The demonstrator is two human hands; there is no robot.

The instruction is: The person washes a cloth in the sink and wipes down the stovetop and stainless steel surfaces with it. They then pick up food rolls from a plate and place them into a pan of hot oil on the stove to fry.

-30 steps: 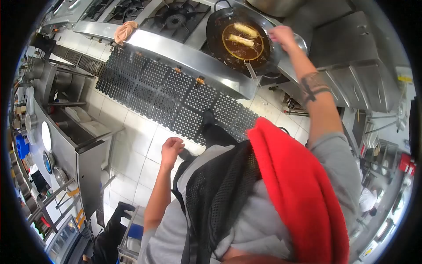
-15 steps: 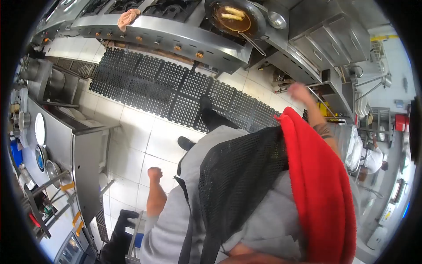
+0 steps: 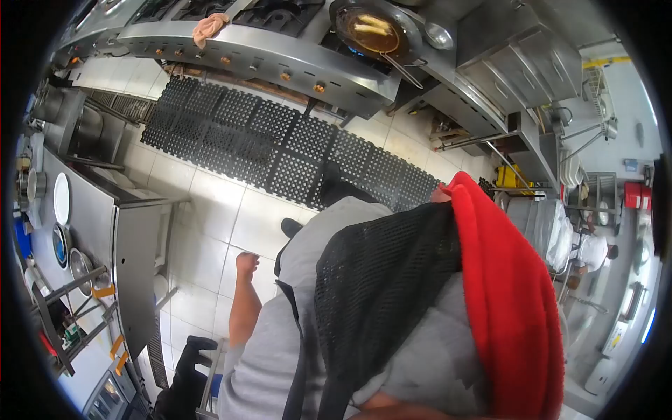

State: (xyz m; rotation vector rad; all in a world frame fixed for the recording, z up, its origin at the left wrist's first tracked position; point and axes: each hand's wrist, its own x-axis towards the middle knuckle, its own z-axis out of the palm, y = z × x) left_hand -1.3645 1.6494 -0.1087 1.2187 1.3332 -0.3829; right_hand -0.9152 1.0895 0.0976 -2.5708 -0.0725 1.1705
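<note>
My left hand (image 3: 246,262) hangs low over the white floor tiles, its fingers curled in and nothing visible in them. Only a small part of my right hand (image 3: 441,194) shows beside the top of the red towel (image 3: 500,280) on my shoulder; its fingers are hidden. At the top, a dark wok (image 3: 411,43) of brown oil stands on the stove over a blue flame. Two pale rolls (image 3: 372,26) lie in the oil, with a long-handled strainer (image 3: 402,70) around them. A metal bowl (image 3: 439,36) is right of the wok.
A pink cloth (image 3: 209,29) hangs on the stove front (image 3: 266,64). A black perforated mat (image 3: 259,133) covers the floor before it. Steel counter (image 3: 98,189) with bowls at left, steel drawers (image 3: 514,59) at upper right. A person in white (image 3: 593,252) is far right; another's dark-clothed limb (image 3: 183,371) is lower left.
My right hand has left the wok's right side and dropped back to the towel. My left hand has moved down and left. The view has shifted, with the wok now higher.
</note>
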